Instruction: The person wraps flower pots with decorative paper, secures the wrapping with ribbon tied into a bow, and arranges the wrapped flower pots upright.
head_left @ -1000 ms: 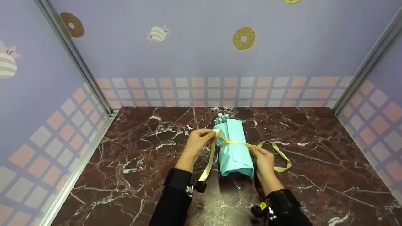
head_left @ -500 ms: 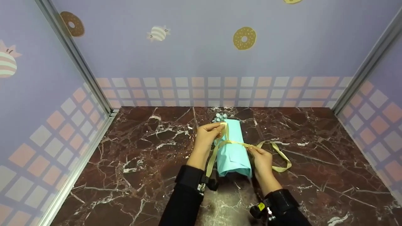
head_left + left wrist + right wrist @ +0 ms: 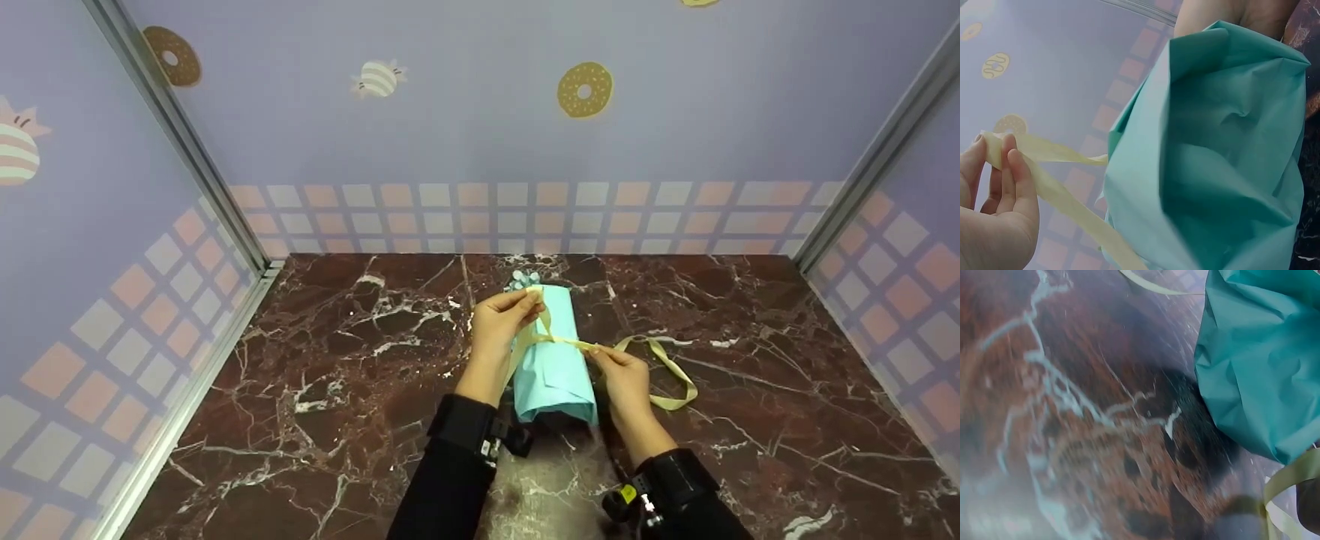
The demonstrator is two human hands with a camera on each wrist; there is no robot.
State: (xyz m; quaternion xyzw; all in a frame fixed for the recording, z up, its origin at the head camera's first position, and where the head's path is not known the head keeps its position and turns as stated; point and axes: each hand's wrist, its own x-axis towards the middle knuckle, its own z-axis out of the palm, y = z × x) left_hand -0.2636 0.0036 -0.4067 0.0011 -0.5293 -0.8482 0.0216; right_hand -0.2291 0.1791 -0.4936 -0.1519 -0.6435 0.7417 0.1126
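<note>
A turquoise paper-wrapped bundle point(image 3: 564, 375) lies in the middle of the table, pale flower-like heads point(image 3: 523, 280) sticking out at its far end. Around its middle runs a yellow ribbon point(image 3: 674, 367). My left hand point(image 3: 496, 330) pinches a folded part of the ribbon between thumb and fingers, above the bundle's left side. At the right edge, my right hand point(image 3: 627, 375) pinches the ribbon where it leaves the paper. In the left wrist view the wrapping's near end point(image 3: 1230, 146) gapes, creased inside. Only dark fingertip-like skin point(image 3: 1310, 503) of the right hand shows in the right wrist view.
The ribbon's loose tail curls on the dark red marble table point(image 3: 750, 420) to the right of the right hand. A purple wall point(image 3: 480, 135) with doughnut and sweet prints stands behind, and side walls flank the table.
My left hand has moved right and slightly away, carrying the ribbon over the bundle's far left part. The bundle has shifted slightly left. My right hand stays nearly in place, still pinching the ribbon.
</note>
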